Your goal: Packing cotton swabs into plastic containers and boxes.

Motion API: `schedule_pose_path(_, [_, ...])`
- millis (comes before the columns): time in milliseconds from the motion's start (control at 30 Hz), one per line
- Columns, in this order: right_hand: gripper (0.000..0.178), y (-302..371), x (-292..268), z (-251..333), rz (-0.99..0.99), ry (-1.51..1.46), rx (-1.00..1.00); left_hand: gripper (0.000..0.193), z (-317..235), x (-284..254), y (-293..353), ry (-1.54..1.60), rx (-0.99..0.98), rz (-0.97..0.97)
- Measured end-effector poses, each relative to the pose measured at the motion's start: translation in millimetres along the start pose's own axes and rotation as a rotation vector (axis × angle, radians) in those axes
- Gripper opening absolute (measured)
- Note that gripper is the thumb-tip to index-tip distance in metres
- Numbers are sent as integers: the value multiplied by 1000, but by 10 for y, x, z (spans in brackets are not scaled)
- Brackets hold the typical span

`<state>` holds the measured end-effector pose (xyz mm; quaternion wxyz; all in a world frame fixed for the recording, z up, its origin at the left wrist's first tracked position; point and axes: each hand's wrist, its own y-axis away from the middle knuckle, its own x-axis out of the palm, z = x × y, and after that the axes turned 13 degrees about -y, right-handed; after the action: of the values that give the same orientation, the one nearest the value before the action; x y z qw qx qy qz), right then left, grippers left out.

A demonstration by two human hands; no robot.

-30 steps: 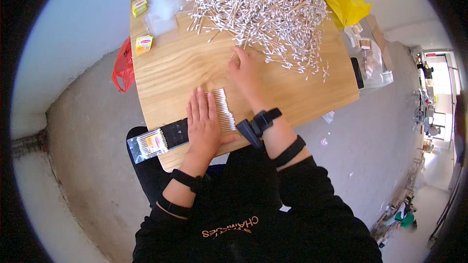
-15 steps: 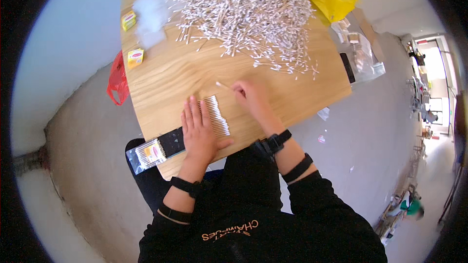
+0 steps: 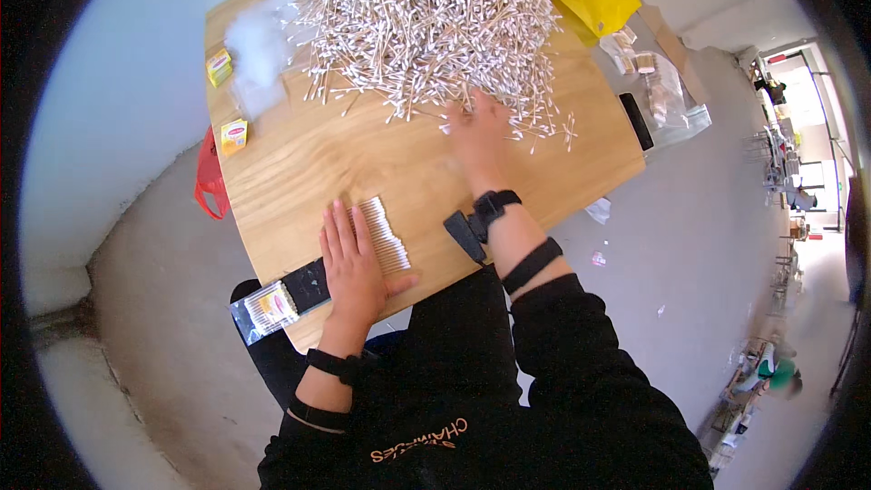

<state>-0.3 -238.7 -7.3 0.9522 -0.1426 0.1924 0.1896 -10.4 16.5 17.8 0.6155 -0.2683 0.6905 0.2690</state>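
My left hand lies flat with its fingers stretched out, over the left part of a neat row of cotton swabs. The swabs' white tips line up on its right side. At the near edge of a big heap of loose cotton swabs is my right hand, its fingers bent down among the swabs. Blur and the hand itself hide whether it grips one. Left of my left hand lies a dark flat strip, with a clear packet of cotton swabs at its outer end.
Two small yellow packs of labels lie on the table's left side near a translucent plastic sheet. A yellow bag stands behind the heap. A black phone-like slab lies at the right edge; a red bag hangs at the left.
My right hand has moved forward to the heap; the single swab it held is no longer visible in it. My left hand stays on the row. The whole view has shifted slightly.
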Motion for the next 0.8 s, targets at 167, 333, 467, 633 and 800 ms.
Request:
schedule_pose_path(167, [50, -44, 410, 325, 279, 169, -84, 131, 3, 12, 4, -6, 15, -25])
schedule_pose_path(333, [38, 142, 450, 175, 393, -24, -295, 131, -3, 56, -4, 3, 27, -42])
schedule_pose_path(467, [32, 310, 277, 14, 420, -205, -340, 131, -11, -11, -20, 9, 16, -21])
schedule_pose_path(633, [35, 53, 60, -186, 195, -153, -212, 131, 0, -13, -4, 37, 19, -63])
schedule_pose_path(800, [42, -204, 84, -174, -140, 11, -240, 132, 10, 26, -5, 47, 30, -66])
